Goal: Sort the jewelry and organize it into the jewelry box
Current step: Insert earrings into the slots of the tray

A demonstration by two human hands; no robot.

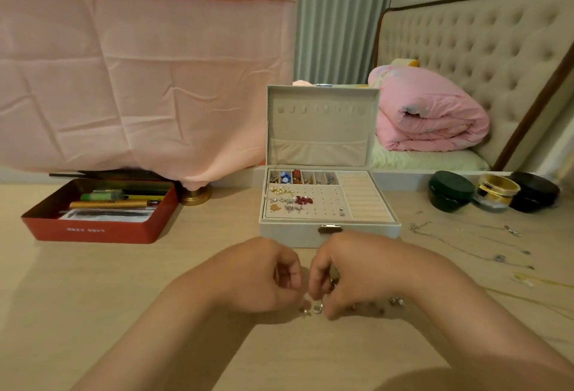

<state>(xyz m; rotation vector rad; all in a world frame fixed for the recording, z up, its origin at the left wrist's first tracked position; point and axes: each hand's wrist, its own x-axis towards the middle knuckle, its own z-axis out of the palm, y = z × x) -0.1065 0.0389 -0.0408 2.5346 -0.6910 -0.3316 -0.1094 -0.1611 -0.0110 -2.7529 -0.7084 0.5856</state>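
**Scatter risk at the fingertips**

Under both hands lies the table point(93, 282), smooth and wide, so anything we drop may roll away. Just beyond the knuckles stands the jewelry box point(292, 230), lid up, its peg board partly filled and its ring rolls bare. A clumsy reach could nudge it and shake loose what sits inside. Our left hand point(264, 275) has its fingers curled, tips down at the pile; whether it pinches anything we cannot tell. Our right hand point(344, 272), almost touching the left, curls round a small dark piece point(334, 282), as far as we can judge. Out past the right wrist lie thin chains point(466, 244), near one another, and a sweeping forearm could tangle them. Smallest are the loose studs point(316, 308) under the fingertips and beside the right wrist. We think one could slip from a pinch, or a pair could get split between compartments.
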